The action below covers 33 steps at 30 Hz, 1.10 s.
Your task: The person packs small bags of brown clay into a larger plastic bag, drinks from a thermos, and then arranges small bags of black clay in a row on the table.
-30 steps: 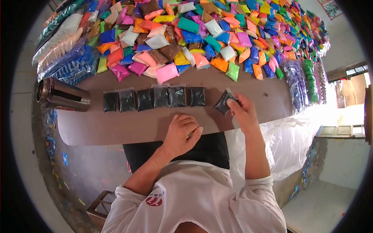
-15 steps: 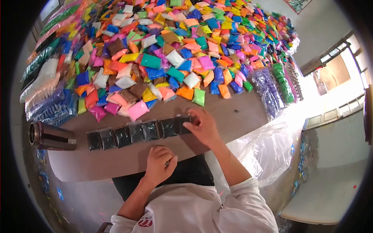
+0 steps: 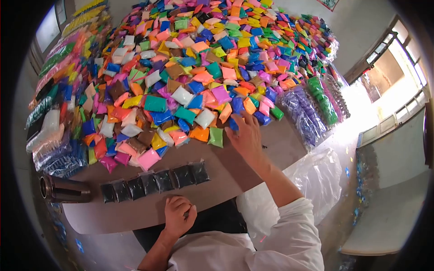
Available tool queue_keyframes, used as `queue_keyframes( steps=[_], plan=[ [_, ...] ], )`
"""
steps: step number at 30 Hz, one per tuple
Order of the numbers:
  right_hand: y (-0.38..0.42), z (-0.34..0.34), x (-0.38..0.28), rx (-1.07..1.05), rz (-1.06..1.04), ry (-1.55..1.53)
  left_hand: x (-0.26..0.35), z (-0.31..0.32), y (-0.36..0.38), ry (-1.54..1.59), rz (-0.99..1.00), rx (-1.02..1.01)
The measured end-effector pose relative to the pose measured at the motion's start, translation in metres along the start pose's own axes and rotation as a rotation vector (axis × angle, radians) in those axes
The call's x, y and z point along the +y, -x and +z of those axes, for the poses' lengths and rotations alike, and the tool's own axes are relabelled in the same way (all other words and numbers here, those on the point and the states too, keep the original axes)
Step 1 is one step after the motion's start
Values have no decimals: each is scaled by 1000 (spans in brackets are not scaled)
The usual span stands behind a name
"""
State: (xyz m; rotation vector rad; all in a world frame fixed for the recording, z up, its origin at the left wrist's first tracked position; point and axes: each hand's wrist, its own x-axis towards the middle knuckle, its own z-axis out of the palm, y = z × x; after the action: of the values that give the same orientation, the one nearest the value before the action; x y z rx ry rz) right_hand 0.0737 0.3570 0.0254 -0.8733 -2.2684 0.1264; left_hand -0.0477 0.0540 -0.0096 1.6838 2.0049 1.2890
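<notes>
My right hand reaches over the near edge of a big heap of coloured packets. Its fingers and thumb are apart, close to a blue packet and an orange packet. Curled into a loose fist, my left hand stays near the table's front edge. A small dark spot shows between its thumb and fingers, too hidden to name. Just beyond it, several black packets in clear wrapping lie side by side in a row. A light green packet lies left of my right hand.
A dark metal flask lies on its side at the table's left end. Bagged bundles stand at both sides of the heap, purple ones and green ones at right. Clear plastic sheeting hangs by the table's right edge.
My right hand has left the right end of the black row and moved up to the heap, fingers extended. My left hand remains curled by the front edge. The camera view has tilted upward.
</notes>
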Motion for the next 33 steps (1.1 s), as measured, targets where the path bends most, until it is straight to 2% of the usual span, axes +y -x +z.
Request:
queue_keyframes(
  steps=[7, 10, 13, 17, 20, 26, 27, 29, 31, 33],
  plan=[
    [-57, 26, 50, 93, -39, 84, 2, 8, -2, -105, 3, 26],
    [-62, 45, 68, 14, -23, 22, 7, 10, -6, -104, -17, 48],
    [-57, 51, 77, -32, -89, 23, 5, 13, -5, -156, 11, 66],
    [-54, 38, 91, -201, -238, -59, 4, 17, -5, -205, 36, 79],
    [-62, 29, 102, -159, -282, -87, 6, 20, -5, -238, 35, 87],
    [-111, 37, 125, 180, -134, -306, 5, 26, -5, -295, 45, 106],
    [-120, 46, 136, 335, -106, -168, 4, 28, -5, -306, 47, 110],
    [-143, 57, 164, 525, 65, -123, 5, 29, -7, -327, 50, 115],
    [-169, 63, 206, 529, 143, -219, 8, 30, -10, -345, 50, 118],
    [-185, 70, 251, 408, 291, -234, 6, 31, -8, -356, 43, 125]
  ],
)
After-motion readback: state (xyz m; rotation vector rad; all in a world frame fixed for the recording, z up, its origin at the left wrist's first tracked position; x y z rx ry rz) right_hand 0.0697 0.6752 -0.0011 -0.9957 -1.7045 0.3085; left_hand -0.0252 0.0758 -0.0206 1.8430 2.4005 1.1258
